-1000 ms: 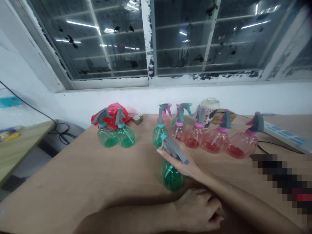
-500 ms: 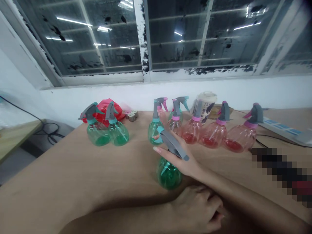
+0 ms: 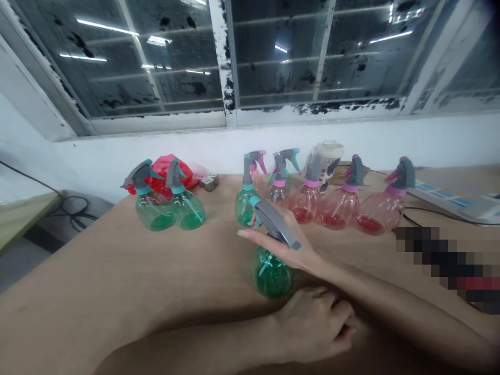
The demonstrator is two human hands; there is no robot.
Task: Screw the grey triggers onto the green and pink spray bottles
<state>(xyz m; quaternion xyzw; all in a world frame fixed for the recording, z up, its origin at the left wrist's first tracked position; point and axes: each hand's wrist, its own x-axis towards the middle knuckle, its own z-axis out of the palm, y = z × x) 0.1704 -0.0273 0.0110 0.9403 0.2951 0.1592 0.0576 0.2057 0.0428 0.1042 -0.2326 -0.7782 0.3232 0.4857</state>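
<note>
My right hand [image 3: 295, 245] is closed around the neck of a green spray bottle [image 3: 272, 276] with a grey and teal spray head. Its thumb stretches out to the left, and fingers are at the teal trigger, partly hidden behind the head. The bottle stands on the table, tilted slightly, its nozzle pointing away from me. Nearer to me, my left hand [image 3: 320, 325] rests in a loose fist just right of and below the bottle, with nothing visible in its curled fingers. Behind the held bottle stands another green spray bottle [image 3: 245, 205].
Several pink spray bottles [image 3: 336, 211] line the back right. Two green spray bottles [image 3: 187, 211] stand at the left, before a red plastic bag [image 3: 167, 169]. A white printed container [image 3: 332, 156], a power strip [image 3: 449, 197] and cables lie along the back; a window is above.
The view has shifted slightly. The teal trigger appears nearer the spray head, and my right thumb has moved a little left. My left hand has stayed in place.
</note>
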